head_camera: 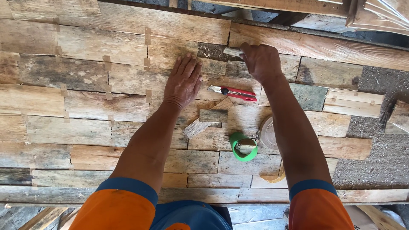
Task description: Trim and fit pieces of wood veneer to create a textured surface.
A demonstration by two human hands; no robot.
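Small pale wood piece (233,52), at 12 o'clock of the weathered plank panel (85,106), is pinched in the right hand (260,61); left hand (184,81) lies flat, fingers apart (holding nothing). Most planks are laid; dark gaps remain at 3 o'clock.

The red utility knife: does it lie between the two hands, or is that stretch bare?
In the head view, the red utility knife lies on the boards between the left hand and the right forearm.

We see rough, weathered wood planks (85,72), a glossy red plastic knife (234,92) with metal blade, and a matt green plastic cup (238,142).
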